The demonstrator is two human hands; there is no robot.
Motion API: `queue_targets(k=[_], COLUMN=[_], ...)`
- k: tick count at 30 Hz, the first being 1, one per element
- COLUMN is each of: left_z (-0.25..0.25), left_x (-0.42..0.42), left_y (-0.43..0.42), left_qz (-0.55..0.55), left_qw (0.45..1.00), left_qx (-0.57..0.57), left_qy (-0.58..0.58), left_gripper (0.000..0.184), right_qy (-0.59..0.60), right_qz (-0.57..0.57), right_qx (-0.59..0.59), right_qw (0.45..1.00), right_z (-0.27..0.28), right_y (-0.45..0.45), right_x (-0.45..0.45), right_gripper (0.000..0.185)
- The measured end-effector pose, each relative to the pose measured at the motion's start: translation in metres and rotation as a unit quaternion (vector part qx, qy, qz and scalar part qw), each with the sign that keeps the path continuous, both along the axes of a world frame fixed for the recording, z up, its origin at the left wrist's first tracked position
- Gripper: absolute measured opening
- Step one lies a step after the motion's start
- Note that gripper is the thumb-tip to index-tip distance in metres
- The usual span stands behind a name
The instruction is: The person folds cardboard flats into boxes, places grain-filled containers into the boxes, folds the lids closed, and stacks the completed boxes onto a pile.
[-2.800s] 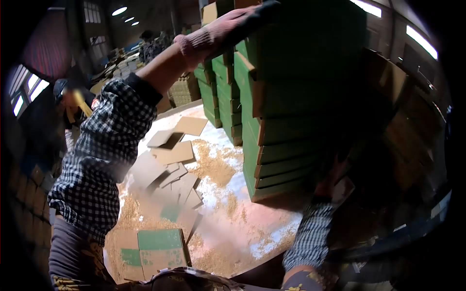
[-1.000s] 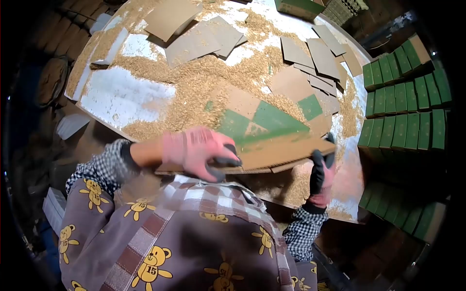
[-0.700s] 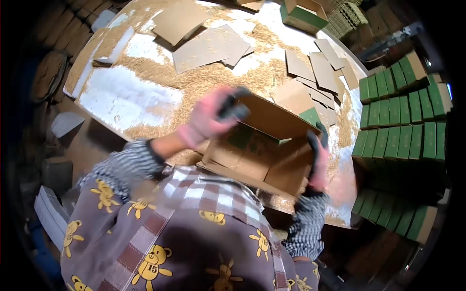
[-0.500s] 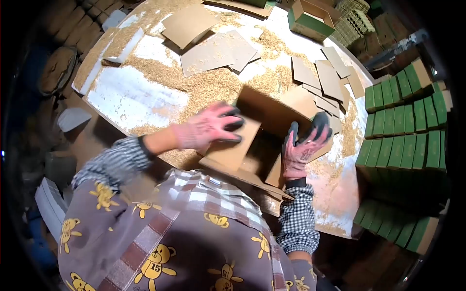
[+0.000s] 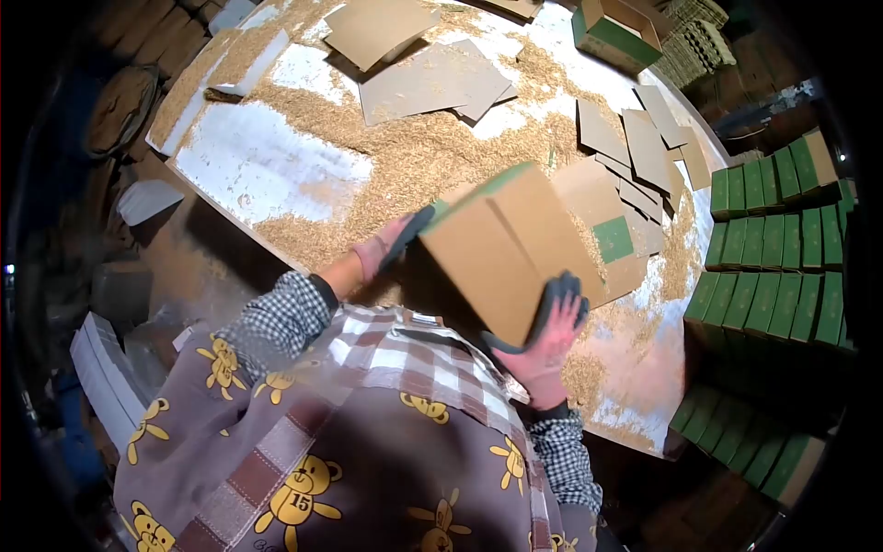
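Observation:
A brown cardboard box (image 5: 506, 253) with a green edge is tilted in front of my body, above the near part of the table. Its large brown face with a seam is turned up towards me. My left hand (image 5: 394, 244), in a pink glove with dark fingertips, grips the box at its left corner. Part of those fingers is hidden by the box. My right hand (image 5: 549, 345), in a matching glove, holds the lower right corner, thumb along the near edge and fingers over the side. The inside of the box is out of sight.
Loose wood-shaving-like filler (image 5: 414, 156) is spread over the white table (image 5: 267, 152). Flat cardboard sheets (image 5: 432, 78) and pieces (image 5: 648, 152) lie behind the box. An open green-sided box (image 5: 614, 39) stands at the back. Stacked green boxes (image 5: 763, 239) line the right side.
The box has been turned over: its opening faced me before, and a closed face does now. My left hand has shifted from its top flap to its left corner; my right hand has moved lower.

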State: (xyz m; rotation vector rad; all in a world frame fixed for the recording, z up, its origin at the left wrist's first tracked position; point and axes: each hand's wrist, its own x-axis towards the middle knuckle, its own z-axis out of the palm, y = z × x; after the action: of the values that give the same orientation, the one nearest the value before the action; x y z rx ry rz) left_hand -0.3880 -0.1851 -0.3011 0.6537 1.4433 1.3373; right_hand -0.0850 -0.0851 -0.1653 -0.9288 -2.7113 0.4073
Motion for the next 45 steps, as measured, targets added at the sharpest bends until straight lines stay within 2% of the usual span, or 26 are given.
queue_targets(k=[2, 3, 5, 7, 8, 9, 11, 12, 13, 14, 15, 17, 19, 21, 22, 23, 24, 26, 32, 35, 37, 39, 41, 42, 44, 45], left_z=[0.053, 0.111, 0.192, 0.234, 0.236, 0.213, 0.175, 0.136, 0.104, 0.109, 0.121, 0.147, 0.142, 0.096, 0.056, 0.063, 0.054, 0.023, 0.000, 0.005, 0.004, 0.022, 0.048, 0.036, 0.026, 0.034], left_x=[0.024, 0.037, 0.038, 0.029, 0.041, 0.055, 0.087, 0.107, 0.127, 0.132, 0.116, 0.066, -0.041, -0.173, -0.240, -0.298, -0.353, -0.449, -0.505, -0.452, -0.414, -0.408, -0.448, -0.499, -0.596, -0.634], left_y=[0.016, 0.033, 0.052, 0.067, 0.069, 0.074, 0.060, 0.056, 0.052, 0.050, 0.048, 0.039, 0.031, 0.018, 0.009, 0.002, -0.011, -0.034, -0.021, 0.001, 0.025, 0.025, 0.011, 0.007, -0.040, -0.063], left_qz=[-0.007, 0.063, -0.001, -0.163, -0.243, -0.233, -0.324, -0.348, -0.383, -0.460, -0.456, -0.295, -0.099, 0.007, 0.073, 0.037, 0.084, 0.217, 0.228, 0.117, 0.039, -0.116, -0.080, -0.016, 0.240, 0.274], left_qw=[1.000, 0.983, 0.970, 0.876, 0.828, 0.791, 0.744, 0.737, 0.747, 0.705, 0.706, 0.848, 0.865, 0.884, 0.800, 0.765, 0.751, 0.649, 0.616, 0.663, 0.753, 0.913, 0.932, 0.792, 0.597, 0.567], left_qx=[-0.010, 0.156, 0.242, 0.305, 0.283, 0.316, 0.236, 0.238, 0.208, 0.148, 0.144, 0.260, 0.275, 0.096, -0.036, -0.310, -0.400, -0.453, -0.494, -0.414, -0.333, -0.087, -0.070, -0.075, -0.333, -0.540], left_qy=[0.020, -0.068, 0.007, 0.335, 0.419, 0.469, 0.534, 0.529, 0.502, 0.520, 0.523, 0.357, 0.408, 0.457, 0.595, 0.564, 0.518, 0.571, 0.570, 0.612, 0.567, 0.382, 0.345, 0.606, 0.689, 0.558], left_gripper=[0.046, 0.049, 0.038, 0.032, 0.032, 0.023, 0.012, 0.010, 0.011, 0.012, 0.012, 0.029, 0.039, 0.048, 0.056, 0.069, 0.078, 0.082, 0.062, 0.058, 0.057, 0.052, 0.036, 0.041, 0.059, 0.068], right_qy=[0.122, 0.175, 0.386, 0.164, 0.100, 0.407, 0.575, 0.503, 0.503, 0.383, 0.312, 0.269, 0.253, 0.202, 0.173, 0.145, 0.123, 0.087, -0.001, -0.030, -0.046, -0.059, -0.070, -0.077, -0.087, -0.086], right_qz=[-0.070, -0.123, -0.229, -0.041, 0.049, -0.069, -0.107, -0.192, -0.156, -0.148, -0.144, -0.125, -0.098, -0.095, -0.126, -0.162, -0.190, -0.230, -0.240, -0.224, -0.210, -0.201, -0.196, -0.196, -0.197, -0.196], right_qx=[0.005, -0.036, -0.374, -0.167, -0.039, -0.360, -0.639, -0.600, -0.626, -0.540, -0.468, -0.384, -0.327, -0.269, -0.257, -0.255, -0.251, -0.244, -0.230, -0.232, -0.229, -0.228, -0.231, -0.233, -0.237, -0.238], right_qw=[0.990, 0.976, 0.812, 0.971, 0.993, 0.837, 0.499, 0.592, 0.575, 0.735, 0.814, 0.874, 0.905, 0.937, 0.942, 0.942, 0.941, 0.938, 0.943, 0.946, 0.949, 0.951, 0.950, 0.949, 0.947, 0.947], right_z=[-0.005, -0.005, -0.032, -0.054, -0.067, -0.087, -0.101, -0.045, -0.015, -0.028, -0.041, -0.054, -0.033, -0.069, -0.071, -0.068, -0.066, -0.065, -0.066, -0.066, -0.067, -0.069, -0.068, -0.069, -0.070, -0.070], right_y=[-0.003, -0.014, -0.046, -0.027, -0.017, -0.003, 0.032, 0.029, 0.031, 0.039, 0.047, 0.049, 0.040, 0.058, 0.060, 0.059, 0.058, 0.056, 0.076, 0.082, 0.089, 0.093, 0.098, 0.098, 0.102, 0.105], right_x=[0.020, 0.019, 0.002, 0.022, 0.033, 0.033, 0.052, 0.020, -0.015, -0.023, -0.035, -0.051, -0.071, -0.044, -0.041, -0.048, -0.057, -0.085, -0.194, -0.237, -0.258, -0.271, -0.280, -0.283, -0.288, -0.291], right_gripper=[0.118, 0.109, 0.094, 0.066, 0.052, 0.053, 0.061, 0.065, 0.069, 0.068, 0.069, 0.072, 0.075, 0.073, 0.073, 0.073, 0.073, 0.073, 0.072, 0.072, 0.072, 0.072, 0.072, 0.072, 0.071, 0.071])
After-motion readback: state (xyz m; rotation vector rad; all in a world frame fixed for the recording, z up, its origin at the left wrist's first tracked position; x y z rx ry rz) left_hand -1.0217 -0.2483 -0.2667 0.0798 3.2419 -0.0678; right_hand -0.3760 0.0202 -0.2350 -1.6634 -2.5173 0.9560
